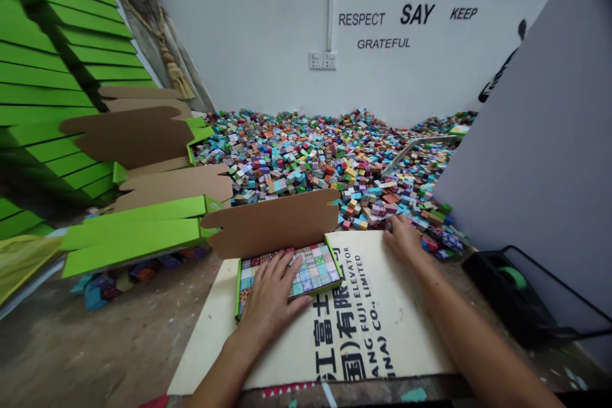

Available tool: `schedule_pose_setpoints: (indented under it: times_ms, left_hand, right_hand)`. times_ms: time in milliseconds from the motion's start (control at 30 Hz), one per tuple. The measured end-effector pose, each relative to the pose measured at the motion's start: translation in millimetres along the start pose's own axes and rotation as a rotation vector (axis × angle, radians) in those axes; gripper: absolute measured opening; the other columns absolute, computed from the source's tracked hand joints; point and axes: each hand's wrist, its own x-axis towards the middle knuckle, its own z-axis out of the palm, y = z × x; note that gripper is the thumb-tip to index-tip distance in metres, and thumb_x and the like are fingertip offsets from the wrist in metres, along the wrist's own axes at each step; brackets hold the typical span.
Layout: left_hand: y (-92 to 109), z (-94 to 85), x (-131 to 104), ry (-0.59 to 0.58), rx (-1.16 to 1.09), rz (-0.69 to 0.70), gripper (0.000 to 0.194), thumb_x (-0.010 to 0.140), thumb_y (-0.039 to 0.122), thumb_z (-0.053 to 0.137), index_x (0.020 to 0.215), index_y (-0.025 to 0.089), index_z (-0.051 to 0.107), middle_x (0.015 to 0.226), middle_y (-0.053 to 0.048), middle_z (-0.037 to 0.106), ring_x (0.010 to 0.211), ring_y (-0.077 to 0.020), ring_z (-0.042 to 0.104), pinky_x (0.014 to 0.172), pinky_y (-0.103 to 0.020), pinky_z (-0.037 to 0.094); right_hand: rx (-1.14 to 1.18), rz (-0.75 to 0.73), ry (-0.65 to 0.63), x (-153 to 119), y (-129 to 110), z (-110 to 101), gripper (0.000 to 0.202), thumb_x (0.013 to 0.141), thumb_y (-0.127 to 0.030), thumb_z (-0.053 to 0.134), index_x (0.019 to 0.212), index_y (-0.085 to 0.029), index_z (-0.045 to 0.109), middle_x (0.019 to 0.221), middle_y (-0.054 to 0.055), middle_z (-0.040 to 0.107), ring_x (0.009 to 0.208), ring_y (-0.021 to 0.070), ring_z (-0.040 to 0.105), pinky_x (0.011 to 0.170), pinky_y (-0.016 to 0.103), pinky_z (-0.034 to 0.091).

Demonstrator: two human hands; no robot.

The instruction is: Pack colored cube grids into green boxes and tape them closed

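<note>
A green cardboard box (336, 261) with its brown lid (275, 223) raised lies on a printed cream board (406, 319). Rows of small patterned blocks (313, 271) fill the part of it that shows. My left hand (275, 287) rests flat on these blocks, fingers spread, covering the box's left and middle part. At the board's far right edge, my right hand (403, 237) touches the near side of a large pile of loose colourful blocks (296, 153). Its fingers point down and are partly hidden, so what they hold cannot be made out.
More open green boxes (138, 223) stand at the left, beside tall stacks of green boxes (43, 76). A black object with a green roll (511, 293) lies at the right near a grey panel (530, 140). A metal frame (406, 150) lies on the pile.
</note>
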Motion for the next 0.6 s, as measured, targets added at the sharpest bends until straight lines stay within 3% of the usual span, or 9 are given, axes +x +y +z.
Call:
schedule_pose_setpoints:
  times_ms: [167,267,367,433,533,600]
  left_hand:
    - [6,-8.0,1,-0.097,-0.027,-0.071,0.069,0.078,0.051,0.061,0.137,0.025,0.037,0.144,-0.008,0.037,0.130,-0.0313,0.033,0.106,-0.051,0.027]
    - [10,-14.3,0,-0.166,-0.048,-0.106,0.073,0.076,0.053,0.062,0.138,0.025,0.035,0.146,-0.007,0.034,0.132,-0.0303,0.029,0.108,-0.050,0.024]
    - [13,-16.8,-2,-0.183,-0.074,-0.111,0.074,0.076,0.055,0.061,0.138,0.025,0.034,0.147,-0.006,0.032,0.134,-0.0291,0.026,0.110,-0.049,0.020]
    - [14,-16.5,-3,-0.165,-0.083,-0.118,0.073,0.077,0.056,0.060,0.138,0.026,0.033,0.147,-0.006,0.032,0.135,-0.0283,0.024,0.111,-0.049,0.019]
    - [14,-15.3,-5,-0.149,-0.086,-0.134,0.072,0.077,0.057,0.059,0.136,0.025,0.035,0.146,-0.007,0.033,0.135,-0.0283,0.025,0.111,-0.049,0.018]
    - [14,-14.9,-6,-0.146,-0.090,-0.131,0.072,0.076,0.058,0.059,0.136,0.024,0.036,0.145,-0.007,0.034,0.135,-0.0283,0.025,0.111,-0.049,0.018]
  right_hand:
    - [0.069,-0.145,-0.103,-13,8,-19,0.018,0.073,-0.013,0.052,0.088,-0.019,0.060,0.088,0.004,0.060,0.079,0.0181,0.056,0.063,0.025,0.037]
    - [0.278,-0.253,-0.107,-29,-10,-41,0.012,0.080,-0.022,0.053,0.090,-0.020,0.057,0.091,0.003,0.063,0.082,0.0185,0.057,0.069,0.026,0.041]
    - [0.523,-0.336,-0.120,-42,-58,-57,0.021,0.084,-0.032,0.053,0.103,-0.024,0.054,0.093,0.002,0.064,0.078,0.0186,0.058,0.067,0.028,0.044]
    - [0.571,-0.519,-0.130,-46,-100,-55,0.021,0.086,-0.026,0.050,0.106,-0.024,0.053,0.099,0.004,0.063,0.088,0.0197,0.057,0.076,0.030,0.045]
    - [0.396,-0.734,-0.090,-47,-156,-33,0.021,0.083,-0.010,0.045,0.099,-0.019,0.056,0.097,0.008,0.061,0.091,0.0226,0.053,0.081,0.033,0.043]
    - [0.260,-0.813,-0.086,-48,-176,-14,0.021,0.081,-0.006,0.045,0.094,-0.016,0.059,0.095,0.011,0.059,0.088,0.0238,0.050,0.079,0.034,0.042]
